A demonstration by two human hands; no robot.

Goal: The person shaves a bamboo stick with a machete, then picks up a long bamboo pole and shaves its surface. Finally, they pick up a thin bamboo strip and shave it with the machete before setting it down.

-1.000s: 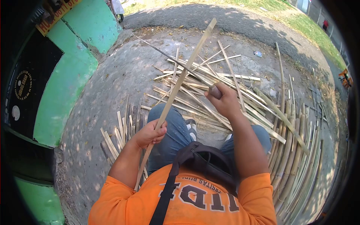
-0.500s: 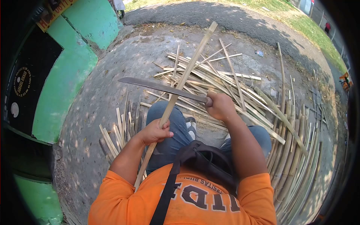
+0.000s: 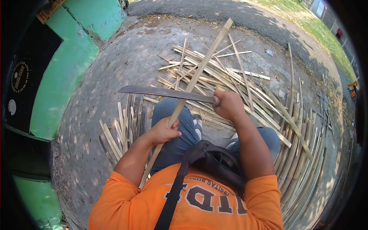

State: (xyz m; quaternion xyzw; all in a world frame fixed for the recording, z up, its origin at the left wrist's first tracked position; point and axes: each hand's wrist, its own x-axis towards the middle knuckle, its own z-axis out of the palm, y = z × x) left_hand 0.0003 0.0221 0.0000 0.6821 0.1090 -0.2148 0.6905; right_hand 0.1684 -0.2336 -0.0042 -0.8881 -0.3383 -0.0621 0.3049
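My left hand [image 3: 165,131] is wrapped round a long bamboo strip [image 3: 203,65], which slants from beside my left side up and away to the right. In my right hand [image 3: 230,105] is the handle of a machete [image 3: 165,92]. Its dark blade points left and lies across the strip, a little beyond my left hand. Blade and strip appear to touch. Both hands are above my knees, with the fingers of each closed. The strip's lower end is partly hidden by my left forearm.
A heap of split bamboo strips [image 3: 218,74] lies on the concrete in front of me. Shorter pieces [image 3: 111,140] are by my left knee, and long bamboo poles [image 3: 295,153] lie at my right. A green wall [image 3: 65,80] stands on the left. A black bag [image 3: 214,165] hangs at my waist.
The machete has shifted slightly nearer my left hand along the strip, its blade now closer to level. My left grip holds, and the strip's far end has moved a little right.
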